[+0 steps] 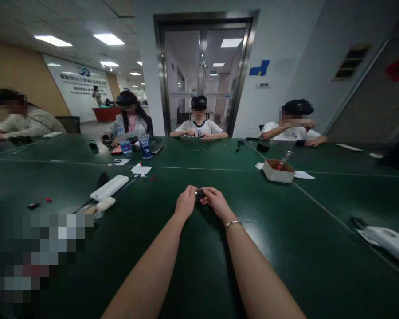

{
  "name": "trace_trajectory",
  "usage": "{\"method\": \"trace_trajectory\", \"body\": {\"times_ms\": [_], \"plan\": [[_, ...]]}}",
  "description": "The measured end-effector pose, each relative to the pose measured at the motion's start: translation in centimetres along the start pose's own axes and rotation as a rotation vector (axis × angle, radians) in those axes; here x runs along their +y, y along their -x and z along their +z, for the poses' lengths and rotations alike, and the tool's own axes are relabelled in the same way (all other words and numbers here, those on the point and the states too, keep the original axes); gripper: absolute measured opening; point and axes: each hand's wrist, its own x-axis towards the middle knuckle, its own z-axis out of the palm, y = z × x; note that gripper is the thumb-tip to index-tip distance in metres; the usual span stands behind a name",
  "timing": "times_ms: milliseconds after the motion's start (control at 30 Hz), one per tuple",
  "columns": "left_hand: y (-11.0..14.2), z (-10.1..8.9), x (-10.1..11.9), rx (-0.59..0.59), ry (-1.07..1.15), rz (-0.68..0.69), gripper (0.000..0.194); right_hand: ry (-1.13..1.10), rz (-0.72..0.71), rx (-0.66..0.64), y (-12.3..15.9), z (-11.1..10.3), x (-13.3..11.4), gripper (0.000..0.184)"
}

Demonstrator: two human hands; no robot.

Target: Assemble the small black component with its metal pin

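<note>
Both of my arms reach forward over the dark green table [199, 266]. Between my fingertips is a small black object [200, 193] with a shiny metal bit at its left end; its exact kind is too small to make out. My left hand [186, 201] pinches it from the left, at the metal end. From the right, my right hand [216, 201] closes its fingers on the black part. A silvery bracelet [233, 223] circles my right wrist. The fingers partly hide the object, which is held just above the tabletop.
To the left lie a white power bank-like block [109, 188] and small red and black pieces [33, 206]. An open box [279, 172] stands ahead right, a blue-labelled bottle [145, 147] ahead left. A white device [390, 241] lies far right. Several people sit across the table.
</note>
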Motion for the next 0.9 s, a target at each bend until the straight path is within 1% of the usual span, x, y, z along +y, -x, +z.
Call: {"method": "trace_trajectory", "body": {"times_ms": [100, 167, 267, 400, 567, 667, 833, 900], "plan": [[-0.19, 0.04, -0.15, 0.005, 0.003, 0.017, 0.027, 0.003, 0.004, -0.017, 0.01, -0.12, -0.06, 0.027], [-0.19, -0.02, -0.12, 0.000, 0.006, 0.015, 0.028, 0.004, 0.012, -0.020, 0.02, -0.17, -0.09, 0.024], [-0.03, -0.23, 0.13, -0.009, 0.003, 0.007, 0.035, -0.001, 0.026, -0.017, 0.04, -0.20, -0.12, 0.021], [0.07, -0.46, 0.51, -0.005, -0.004, -0.005, 0.028, -0.004, 0.021, -0.032, 0.05, -0.22, -0.16, 0.019], [-0.08, -0.46, 0.47, -0.022, 0.010, 0.003, 0.032, -0.001, 0.023, -0.034, 0.01, -0.28, -0.14, 0.019], [-0.12, -0.45, 0.36, -0.018, 0.003, 0.014, 0.025, 0.010, 0.021, -0.028, 0.00, -0.31, -0.13, 0.018], [-0.09, -0.39, 0.35, -0.017, 0.017, 0.010, 0.031, 0.009, 0.016, -0.027, 0.02, -0.30, -0.13, 0.017], [-0.14, -0.29, 0.29, -0.006, 0.012, 0.018, 0.029, 0.016, 0.016, -0.029, 0.03, -0.30, -0.13, 0.018]]}}
